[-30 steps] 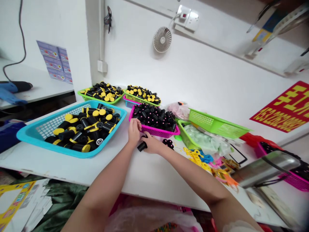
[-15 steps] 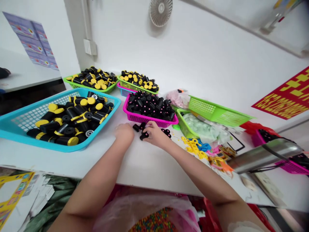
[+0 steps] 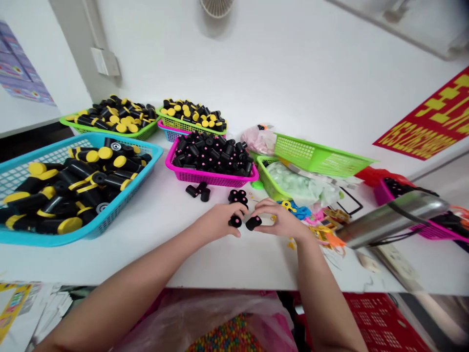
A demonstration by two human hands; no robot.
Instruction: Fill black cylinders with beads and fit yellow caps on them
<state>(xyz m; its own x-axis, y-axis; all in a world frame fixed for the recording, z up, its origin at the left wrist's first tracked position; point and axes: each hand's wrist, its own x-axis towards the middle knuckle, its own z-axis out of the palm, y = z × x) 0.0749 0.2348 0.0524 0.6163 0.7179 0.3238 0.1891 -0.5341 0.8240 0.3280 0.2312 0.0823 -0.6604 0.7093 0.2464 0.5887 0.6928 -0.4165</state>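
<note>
My left hand (image 3: pixel 224 221) is closed round a small black cylinder (image 3: pixel 235 221) whose pink-dotted end faces me. Opposite it, my right hand (image 3: pixel 279 220) pinches a second black cylinder (image 3: pixel 252 223), also with a pink dot, tilted between thumb and fingers. The two pieces are close but apart, just over the white table. Behind my hands stands a small cluster of pink-dotted cylinders (image 3: pixel 238 196). To its left lie several loose black cylinders (image 3: pixel 198 190). A pink basket (image 3: pixel 212 177) heaped with the same pieces stands farther back.
At the left is a blue basket (image 3: pixel 98 222) of black cylinders with yellow caps; green baskets (image 3: pixel 146 131) of them stand behind. Right are a green basket (image 3: pixel 311 154), small coloured toys (image 3: pixel 322 227) and a metal flask (image 3: pixel 395 220). Below the table edge sits a bag of coloured beads (image 3: pixel 227 335).
Both hands have moved right and come together, each now with a black cylinder. Loose cylinders that were by my hands lie uncovered on the table. The view has shifted slightly.
</note>
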